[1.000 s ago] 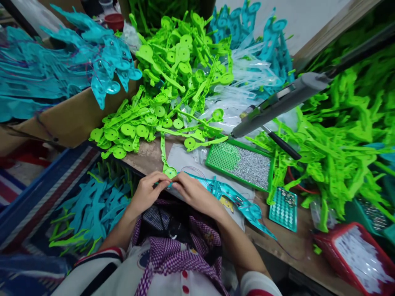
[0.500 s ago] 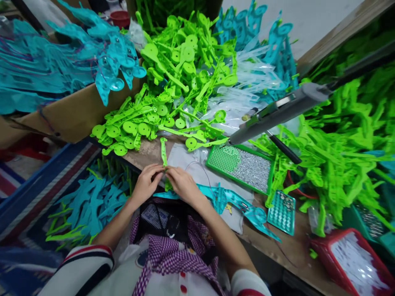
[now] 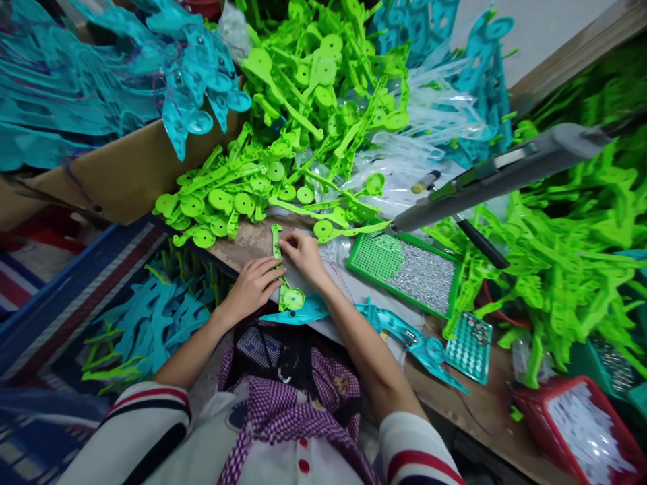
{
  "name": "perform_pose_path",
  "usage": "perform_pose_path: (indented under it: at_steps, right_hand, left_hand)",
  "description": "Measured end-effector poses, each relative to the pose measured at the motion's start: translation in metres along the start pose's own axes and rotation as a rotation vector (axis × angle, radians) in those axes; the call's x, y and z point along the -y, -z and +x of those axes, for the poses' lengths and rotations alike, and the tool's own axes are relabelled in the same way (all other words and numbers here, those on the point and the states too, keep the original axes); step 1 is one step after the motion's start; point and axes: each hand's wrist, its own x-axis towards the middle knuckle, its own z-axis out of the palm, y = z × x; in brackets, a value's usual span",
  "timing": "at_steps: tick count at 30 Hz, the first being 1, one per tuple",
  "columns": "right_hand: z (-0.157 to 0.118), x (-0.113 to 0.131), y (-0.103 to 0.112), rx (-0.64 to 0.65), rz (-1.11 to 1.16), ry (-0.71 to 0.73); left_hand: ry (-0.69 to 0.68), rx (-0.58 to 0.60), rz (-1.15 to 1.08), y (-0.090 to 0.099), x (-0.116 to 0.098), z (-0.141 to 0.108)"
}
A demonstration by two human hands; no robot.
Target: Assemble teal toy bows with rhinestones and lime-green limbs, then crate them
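Observation:
A long light-green plastic part (image 3: pixel 292 298) with a round disc at its near end lies in front of me, pointing away. My left hand (image 3: pixel 255 284) is closed on its middle from the left, fingers over the shaft. My right hand (image 3: pixel 304 256) is pinched at the shaft's upper right edge; whatever sits between those fingertips is too small to make out. Just below the disc rests a long turquoise plastic piece (image 3: pixel 298 311), partly hidden under my right forearm. Its other end (image 3: pixel 427 353) shows to the right, with a thin wire on it.
A green tray (image 3: pixel 429 279) of small metal pins stands to the right, under a hanging grey electric screwdriver (image 3: pixel 495 178). Beside it are a turquoise tray (image 3: pixel 468 350) and a red bin (image 3: pixel 530 421). Heaped green parts (image 3: pixel 222 195) lie ahead; a cardboard box (image 3: pixel 126 168) stands left.
My right hand has moved away from me, up along the green part's shaft. My left hand now lies flatter over the shaft, and the disc has come into view. The camera view has shifted slightly.

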Motion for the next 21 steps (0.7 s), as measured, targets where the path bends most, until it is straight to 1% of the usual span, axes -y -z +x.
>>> perform_pose_path:
  at_steps: [3,9,12,16,19,21]
  right_hand:
    - [-0.002,-0.001,-0.002,-0.007,-0.125,-0.052]
    - [-0.001,0.014,0.003,0.063,-0.297,-0.196]
    - [0.006,0.023,0.005,0.161,-0.403,-0.24]
    - [0.017,0.036,0.009,0.31,-0.574,-0.239]
    - [0.021,0.044,0.013,0.385,-0.606,-0.246]
    - [0.021,0.046,0.016,0.426,-0.568,-0.25]
  left_hand:
    - [0.015,-0.01,-0.004,-0.002,0.0,-0.001]
    - [0.036,0.019,-0.009,-0.002,0.001,0.001]
    - [0.053,0.056,0.011,-0.001,-0.001,0.001]
    - [0.061,0.132,0.014,0.007,-0.001,0.004]
    - [0.006,0.199,-0.072,0.019,0.01,0.015]
    - [-0.008,0.202,-0.145,0.027,0.022,0.028]
